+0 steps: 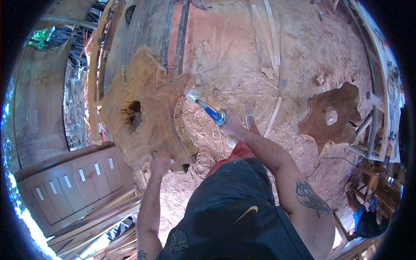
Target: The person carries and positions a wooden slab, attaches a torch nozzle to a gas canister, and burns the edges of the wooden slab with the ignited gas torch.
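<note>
A large irregular wood slab [151, 104] with a dark hole lies on a bench at the left. My left hand [160, 166] rests on its near edge, the thumb on the wood and fingers partly hidden. In my right hand [232, 124] is a blue torch-like tool [212, 113], its metal nozzle pointing at the slab's right edge. A small bright glow shows at the nozzle tip, close to the wood.
A second dark slab [331, 116] with a hole stands at the right. Wood shavings and thin strips [273, 117] cover the ground. A coiled cord [203, 162] lies below the slab. Another person [370, 221] is at the lower right. Panelled wood [73, 182] leans at the left.
</note>
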`<action>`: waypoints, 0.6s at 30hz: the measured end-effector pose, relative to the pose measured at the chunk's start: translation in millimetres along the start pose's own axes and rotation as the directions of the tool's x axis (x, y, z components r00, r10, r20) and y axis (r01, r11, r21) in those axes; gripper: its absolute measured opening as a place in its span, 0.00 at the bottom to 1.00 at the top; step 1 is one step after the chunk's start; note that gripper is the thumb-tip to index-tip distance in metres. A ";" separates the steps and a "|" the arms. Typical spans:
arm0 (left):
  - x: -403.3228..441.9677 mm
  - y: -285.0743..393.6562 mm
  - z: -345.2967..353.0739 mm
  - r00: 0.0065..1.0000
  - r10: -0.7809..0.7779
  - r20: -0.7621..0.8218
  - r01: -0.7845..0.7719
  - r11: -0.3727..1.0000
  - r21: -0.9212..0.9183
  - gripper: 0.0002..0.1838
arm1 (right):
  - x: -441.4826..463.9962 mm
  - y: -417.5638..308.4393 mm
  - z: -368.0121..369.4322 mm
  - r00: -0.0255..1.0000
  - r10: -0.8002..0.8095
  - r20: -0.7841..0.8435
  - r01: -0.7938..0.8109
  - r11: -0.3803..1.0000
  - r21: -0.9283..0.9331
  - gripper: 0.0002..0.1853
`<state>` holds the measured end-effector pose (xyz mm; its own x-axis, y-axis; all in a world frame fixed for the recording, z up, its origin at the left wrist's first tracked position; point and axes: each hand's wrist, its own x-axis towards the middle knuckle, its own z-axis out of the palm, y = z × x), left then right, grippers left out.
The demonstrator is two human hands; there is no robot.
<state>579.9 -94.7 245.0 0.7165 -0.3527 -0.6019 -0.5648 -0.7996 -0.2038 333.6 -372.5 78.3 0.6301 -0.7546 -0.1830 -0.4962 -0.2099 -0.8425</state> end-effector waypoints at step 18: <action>2.9 0.0 -0.3 0.999 -0.020 0.034 0.021 1.000 -0.019 0.66 | -10.0 4.6 13.4 0.993 -0.093 0.076 0.094 0.995 -0.013 0.25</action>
<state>582.2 -95.9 243.4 0.7133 -0.3198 -0.6237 -0.5422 -0.8156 -0.2019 333.0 -357.6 69.4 0.7171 -0.6823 -0.1419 -0.4424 -0.2884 -0.8492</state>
